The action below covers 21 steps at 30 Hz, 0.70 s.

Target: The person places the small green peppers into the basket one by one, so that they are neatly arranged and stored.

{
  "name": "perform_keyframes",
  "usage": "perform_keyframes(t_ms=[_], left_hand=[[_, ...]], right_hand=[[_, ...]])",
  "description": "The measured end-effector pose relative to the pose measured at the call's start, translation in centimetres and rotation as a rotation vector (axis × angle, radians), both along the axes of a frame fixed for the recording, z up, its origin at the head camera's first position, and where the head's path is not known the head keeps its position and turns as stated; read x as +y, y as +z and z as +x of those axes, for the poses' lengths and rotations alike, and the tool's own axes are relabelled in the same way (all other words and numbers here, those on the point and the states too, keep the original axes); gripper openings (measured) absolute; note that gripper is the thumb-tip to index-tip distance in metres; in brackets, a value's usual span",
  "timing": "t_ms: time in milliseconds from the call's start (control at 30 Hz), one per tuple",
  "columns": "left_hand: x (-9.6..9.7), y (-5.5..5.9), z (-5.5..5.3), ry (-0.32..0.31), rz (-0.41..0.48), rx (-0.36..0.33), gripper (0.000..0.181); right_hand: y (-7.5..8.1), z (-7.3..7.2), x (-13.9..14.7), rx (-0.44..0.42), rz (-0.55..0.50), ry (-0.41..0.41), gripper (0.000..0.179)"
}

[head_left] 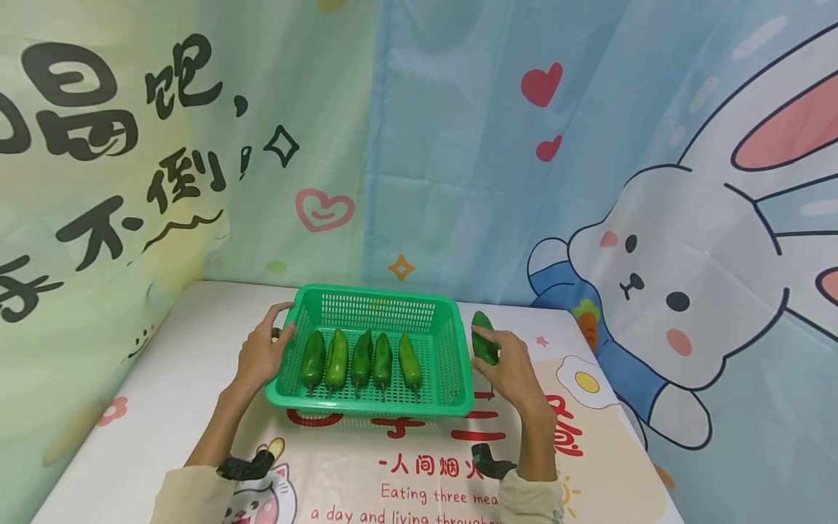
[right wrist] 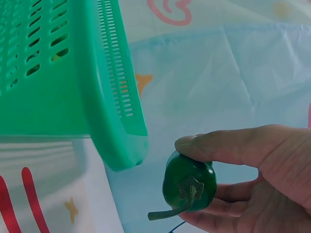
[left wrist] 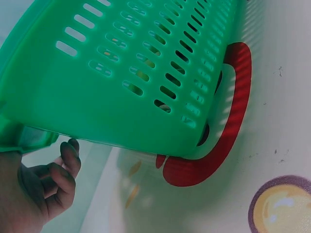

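Note:
A green plastic basket (head_left: 380, 405) with slotted walls sits in the middle of the table. Several green peppers (head_left: 362, 358) lie side by side in it, stems toward the front. My left hand (head_left: 262, 353) holds the basket's left rim; in the left wrist view its fingers (left wrist: 65, 179) curl below the rim, and the thumb is hidden. Just outside the right wall, my right hand (head_left: 513, 370) pinches another green pepper (head_left: 483, 338) between thumb and fingers. The right wrist view shows this pepper (right wrist: 189, 182) stem first, apart from the basket.
A printed cloth (head_left: 432, 477) with red characters and cartoon figures covers the table. Behind it hangs a curtain (head_left: 452, 204) with hearts, and a large printed rabbit stands at the right. Both wrists wear dark straps (head_left: 245, 466).

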State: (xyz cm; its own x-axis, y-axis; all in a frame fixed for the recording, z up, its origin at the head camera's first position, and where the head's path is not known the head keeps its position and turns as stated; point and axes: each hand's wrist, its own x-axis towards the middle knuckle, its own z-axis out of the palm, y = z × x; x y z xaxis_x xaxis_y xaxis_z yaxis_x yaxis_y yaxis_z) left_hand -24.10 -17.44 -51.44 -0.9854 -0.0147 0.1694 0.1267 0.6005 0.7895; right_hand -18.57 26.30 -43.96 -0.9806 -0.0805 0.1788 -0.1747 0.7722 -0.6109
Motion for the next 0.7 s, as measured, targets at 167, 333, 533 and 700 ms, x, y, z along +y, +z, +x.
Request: perform_keyframes(t_ms=[167, 333, 533, 700], left_hand=[[0.0, 0.0, 0.1, -0.006, -0.001, -0.009, 0.051], [0.0, 0.2, 0.1, -0.005, -0.004, -0.013, 0.051], [0.0, 0.2, 0.2, -0.007, -0.003, -0.017, 0.051], [0.0, 0.2, 0.1, -0.005, -0.004, -0.018, 0.051]], right_hand=[[0.3, 0.1, -0.4, -0.023, -0.026, 0.024, 0.060], [0.6, -0.1, -1.0, -0.047, -0.051, 0.045, 0.060], [0.7, -0.6, -1.9, -0.066, -0.065, 0.065, 0.061], [0.5, -1.1, -2.6, -0.053, -0.067, 0.102, 0.060]])
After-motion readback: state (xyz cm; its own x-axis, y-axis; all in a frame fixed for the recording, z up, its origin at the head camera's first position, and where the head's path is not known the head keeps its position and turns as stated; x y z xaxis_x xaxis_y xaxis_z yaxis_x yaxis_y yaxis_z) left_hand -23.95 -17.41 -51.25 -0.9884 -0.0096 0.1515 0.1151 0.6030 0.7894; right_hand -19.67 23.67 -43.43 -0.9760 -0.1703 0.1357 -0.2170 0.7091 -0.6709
